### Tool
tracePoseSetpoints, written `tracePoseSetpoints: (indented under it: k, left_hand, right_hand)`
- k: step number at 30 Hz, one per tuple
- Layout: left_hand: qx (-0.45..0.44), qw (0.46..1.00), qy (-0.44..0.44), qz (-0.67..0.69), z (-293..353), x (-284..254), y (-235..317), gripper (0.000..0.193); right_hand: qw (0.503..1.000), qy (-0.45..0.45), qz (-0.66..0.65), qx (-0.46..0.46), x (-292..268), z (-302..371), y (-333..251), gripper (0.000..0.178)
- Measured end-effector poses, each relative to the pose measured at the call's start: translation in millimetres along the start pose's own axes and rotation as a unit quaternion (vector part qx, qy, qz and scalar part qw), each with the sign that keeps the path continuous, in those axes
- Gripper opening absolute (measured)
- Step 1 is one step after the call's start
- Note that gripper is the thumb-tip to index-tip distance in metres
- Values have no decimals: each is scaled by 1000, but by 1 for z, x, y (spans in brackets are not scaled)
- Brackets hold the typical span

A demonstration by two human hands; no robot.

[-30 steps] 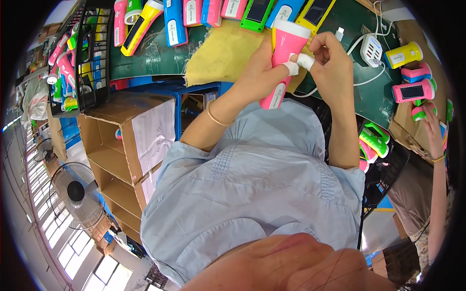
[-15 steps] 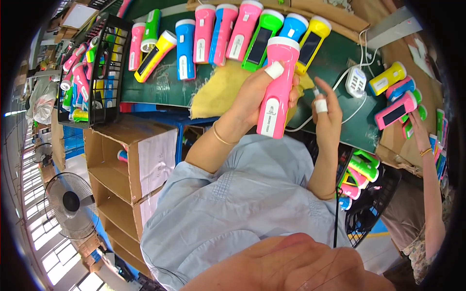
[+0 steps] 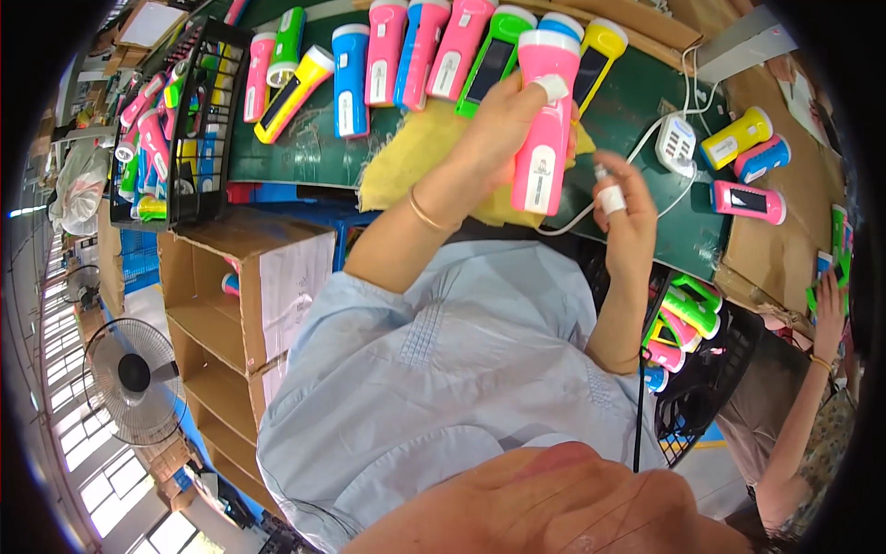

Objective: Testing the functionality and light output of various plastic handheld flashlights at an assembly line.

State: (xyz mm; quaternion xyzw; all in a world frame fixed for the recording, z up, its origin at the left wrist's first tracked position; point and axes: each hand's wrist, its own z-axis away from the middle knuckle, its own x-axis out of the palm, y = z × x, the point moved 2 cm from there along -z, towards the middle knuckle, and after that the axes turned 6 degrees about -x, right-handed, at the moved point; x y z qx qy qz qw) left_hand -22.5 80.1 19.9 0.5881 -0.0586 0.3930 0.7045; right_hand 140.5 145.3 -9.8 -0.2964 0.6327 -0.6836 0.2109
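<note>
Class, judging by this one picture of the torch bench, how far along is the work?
Done, it seems: a row of torches lies on the green bench. In hand: the left hand grips a pink torch; the right hand pinches a white cable. Left, perhaps: torches in the basket.

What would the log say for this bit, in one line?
left hand: grips pink flashlight, upright | right hand: holds white cable plug, apart from flashlight | under: yellow cloth on green table
</note>
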Motion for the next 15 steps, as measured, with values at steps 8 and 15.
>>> tracePoseSetpoints:
  k: [8,15]
  left_hand:
    - [-20,978,-52,-201,22,13,-21,32]
    - [46,905,-2,-422,31,10,-25,46]
  right_hand:
    - [972,-99,128,-168,3,-69,-30,32]
    - [923,-263,152,-238,18,-81,-26,35]
